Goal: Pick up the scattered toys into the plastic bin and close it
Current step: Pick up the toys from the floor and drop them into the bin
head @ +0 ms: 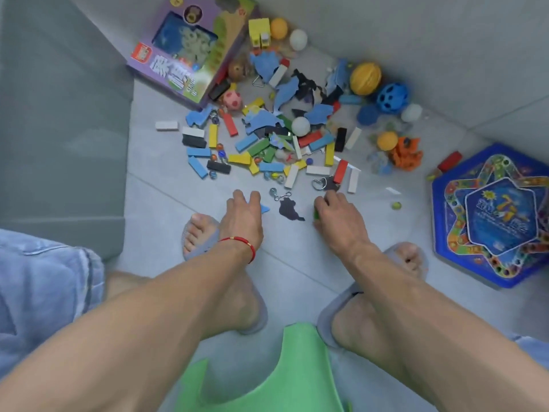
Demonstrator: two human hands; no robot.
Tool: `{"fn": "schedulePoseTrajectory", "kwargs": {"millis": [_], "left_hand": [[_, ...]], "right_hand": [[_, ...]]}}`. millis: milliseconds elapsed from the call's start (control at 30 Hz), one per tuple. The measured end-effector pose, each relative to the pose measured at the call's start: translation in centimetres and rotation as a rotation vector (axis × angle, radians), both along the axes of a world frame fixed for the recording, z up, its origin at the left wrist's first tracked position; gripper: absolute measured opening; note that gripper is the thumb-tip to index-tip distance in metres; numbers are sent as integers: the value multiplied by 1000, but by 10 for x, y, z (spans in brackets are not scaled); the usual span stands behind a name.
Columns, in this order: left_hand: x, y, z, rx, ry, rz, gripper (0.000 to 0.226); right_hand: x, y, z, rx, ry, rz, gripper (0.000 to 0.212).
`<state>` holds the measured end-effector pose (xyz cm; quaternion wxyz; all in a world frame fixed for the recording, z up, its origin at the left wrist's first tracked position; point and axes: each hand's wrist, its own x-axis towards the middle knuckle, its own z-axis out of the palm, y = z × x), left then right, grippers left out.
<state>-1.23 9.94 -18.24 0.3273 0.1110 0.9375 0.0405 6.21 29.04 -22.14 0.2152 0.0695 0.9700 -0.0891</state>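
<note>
Toys lie scattered on the grey tiled floor: coloured wooden blocks [269, 150], blue foam shapes [286, 92], balls, marbles and metal clips. My left hand [243, 217], with a red cord on the wrist, reaches down at the near edge of the pile. Its curled fingers hold a blue foam piece [265, 208] whose tip sticks out to the right. My right hand [337, 217] curls round a small green block [316, 215] on the floor. A black foam shape [289, 210] lies between the two hands. A large grey bin-like body [59, 120] fills the left side.
A purple toy box [190, 46] leans at the back left. A blue star-patterned game board [493, 215] lies on the right. Yellow [365, 78], blue [392, 98] and white balls sit near the wall. My slippered feet stand under my forearms, and a green foam piece [303, 379] lies near me.
</note>
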Motion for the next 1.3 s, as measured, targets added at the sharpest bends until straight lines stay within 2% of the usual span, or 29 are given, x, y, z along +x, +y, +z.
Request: {"fn": "schedulePoseTrajectory", "kwargs": {"millis": [100,133,200,267,333,433,533,700,767,867,1000,1067,1200,1300], "left_hand": [[-4,1,-15,11,-1,-25,32],[-6,1,-19,16,0,-31,29],[-8,1,-23,32,2,-32,23],[-10,1,-24,58,4,-36,14],[-12,2,-24,29,20,-76,12],[-12,1,-25,-45,30,-182,17],[-13,-1,-26,-59,-29,-200,18],[-10,3,-21,53,-95,32,19],[-11,8,-18,84,-69,145,24],[-16,15,-12,128,-6,207,25],[-25,23,-11,212,-13,346,23],[-28,29,-13,258,-21,336,23],[-29,36,-25,261,-15,302,33],[-27,39,-32,247,-2,306,25]], "right_hand": [[13,6,0,-98,85,-105,13],[18,10,0,-141,127,-216,14],[23,23,4,-228,194,-569,25],[28,44,7,-218,229,-890,38],[34,68,7,-131,262,-1010,38],[38,91,3,-121,202,-1007,25],[32,93,-2,-125,124,-872,17],[-4,67,6,-218,151,-853,19],[-19,60,7,-188,188,-812,23],[-35,57,5,-129,196,-793,28],[-41,58,-2,-208,43,-836,48],[-39,57,-4,-219,-23,-840,51],[-20,52,-2,-283,56,-984,38],[-5,49,3,-535,194,-1210,26]]}}
